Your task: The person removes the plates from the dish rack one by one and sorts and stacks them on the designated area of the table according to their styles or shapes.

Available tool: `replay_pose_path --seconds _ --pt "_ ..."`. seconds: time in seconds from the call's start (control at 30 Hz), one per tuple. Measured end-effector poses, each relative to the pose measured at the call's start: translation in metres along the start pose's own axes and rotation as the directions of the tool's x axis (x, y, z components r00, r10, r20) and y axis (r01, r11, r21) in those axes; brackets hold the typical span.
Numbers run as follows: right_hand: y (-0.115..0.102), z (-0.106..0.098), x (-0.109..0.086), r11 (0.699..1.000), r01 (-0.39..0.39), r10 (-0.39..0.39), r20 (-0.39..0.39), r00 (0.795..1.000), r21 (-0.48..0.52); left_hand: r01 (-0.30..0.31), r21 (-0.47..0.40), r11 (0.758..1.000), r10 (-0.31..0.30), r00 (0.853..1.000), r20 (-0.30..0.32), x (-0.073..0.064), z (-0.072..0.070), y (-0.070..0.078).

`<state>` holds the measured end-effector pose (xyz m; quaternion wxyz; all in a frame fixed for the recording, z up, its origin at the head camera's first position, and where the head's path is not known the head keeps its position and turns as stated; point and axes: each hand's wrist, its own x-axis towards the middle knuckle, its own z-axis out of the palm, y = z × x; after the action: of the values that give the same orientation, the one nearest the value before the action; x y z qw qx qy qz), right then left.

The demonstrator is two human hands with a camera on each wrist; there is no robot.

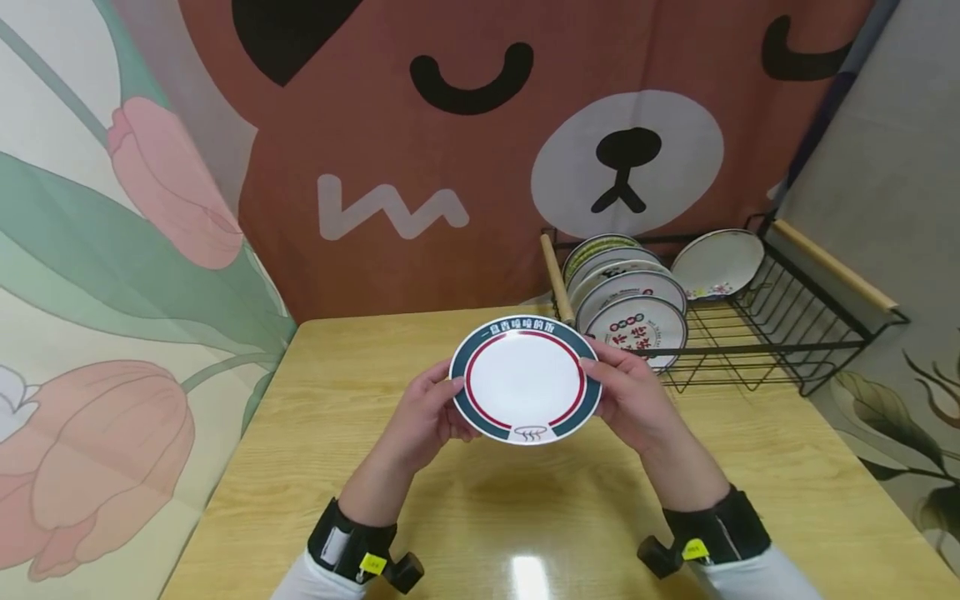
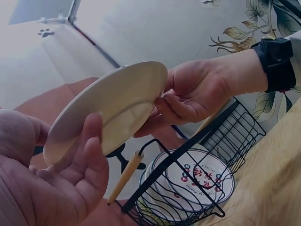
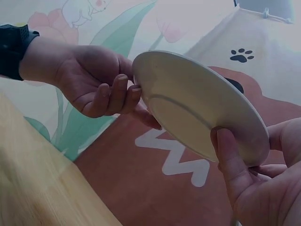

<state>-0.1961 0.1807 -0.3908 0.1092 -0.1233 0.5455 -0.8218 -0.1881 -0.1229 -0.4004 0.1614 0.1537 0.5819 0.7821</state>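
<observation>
A round white plate (image 1: 525, 379) with a dark teal rim and a red ring is held up over the table, its face toward the head camera. My left hand (image 1: 431, 408) grips its left edge, thumb on the rim and fingers beneath. On the opposite edge my right hand (image 1: 633, 396) pinches the rim the same way. Both wrist views show the plain underside of the plate (image 2: 113, 106), with fingertips of each hand against it. Just behind my right hand, several plates (image 1: 637, 325) stand on edge in a black wire dish rack (image 1: 787, 342).
The rack has wooden handles (image 1: 832, 262) and sits at the back right of the wooden table (image 1: 322, 467). A single white plate (image 1: 720, 262) leans in its rear. A bear-patterned curtain (image 1: 375, 275) hangs behind the table, and a flowered one (image 1: 112, 417) on the left.
</observation>
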Motion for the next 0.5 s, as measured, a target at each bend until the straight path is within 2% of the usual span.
replay_pose_path --seconds 0.13,0.3,0.4,0.5 --pt "0.004 0.005 0.003 0.999 -0.036 0.036 -0.014 0.999 -0.014 0.01 -0.063 0.998 -0.003 0.993 0.12 -0.005 -0.005 0.0" --pt "0.006 0.01 0.009 0.998 -0.068 0.068 -0.018 0.998 -0.016 0.033 -0.15 0.988 0.009 0.963 0.269 -0.01 -0.007 0.004" --pt "0.007 0.012 0.012 0.996 -0.084 0.083 -0.012 0.996 -0.016 0.051 -0.178 0.983 0.008 0.949 0.314 -0.012 -0.008 0.008" --pt "0.008 0.013 0.016 0.995 -0.099 0.099 0.01 0.995 -0.001 0.064 -0.182 0.981 -0.004 0.951 0.309 -0.011 -0.01 0.011"
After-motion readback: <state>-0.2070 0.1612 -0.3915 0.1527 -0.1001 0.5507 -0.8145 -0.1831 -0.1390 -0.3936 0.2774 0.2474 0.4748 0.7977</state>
